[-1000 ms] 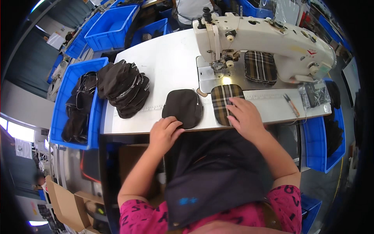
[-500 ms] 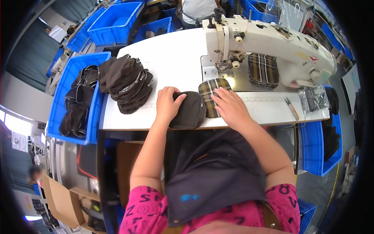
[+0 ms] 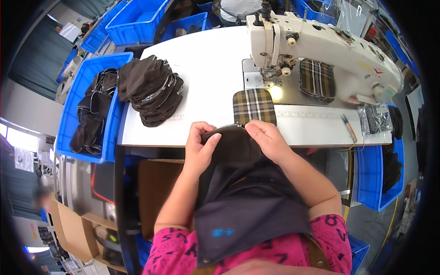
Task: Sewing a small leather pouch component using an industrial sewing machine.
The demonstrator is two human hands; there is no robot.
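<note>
A dark brown fabric piece [image 3: 233,145] with a metal zipper [image 3: 228,126] along its upper edge hangs at the table's front edge, over my apron. My left hand [image 3: 200,145] grips its left corner, thumb on the near side and fingers curled behind. At the zipper's right end, my right hand [image 3: 269,140] pinches the edge between thumb and fingers. Just beyond that hand, a plaid padded piece [image 3: 253,104] with rounded corners lies flat on the white table [image 3: 208,59], in front of the needle area of the sewing machine [image 3: 325,43].
At the left stands a pile of dark fabric pieces [image 3: 153,91] beside a blue bin [image 3: 109,133] with more of them. Plaid pieces [image 3: 317,79] lie under the machine arm. Orange-handled snips [image 3: 350,128] and a clear plastic bag [image 3: 376,119] are at the right, above another blue bin [image 3: 370,176].
The dark piece has come off the tabletop toward me and its zipper edge now shows. My right hand has left the plaid piece and taken hold of the dark one.
</note>
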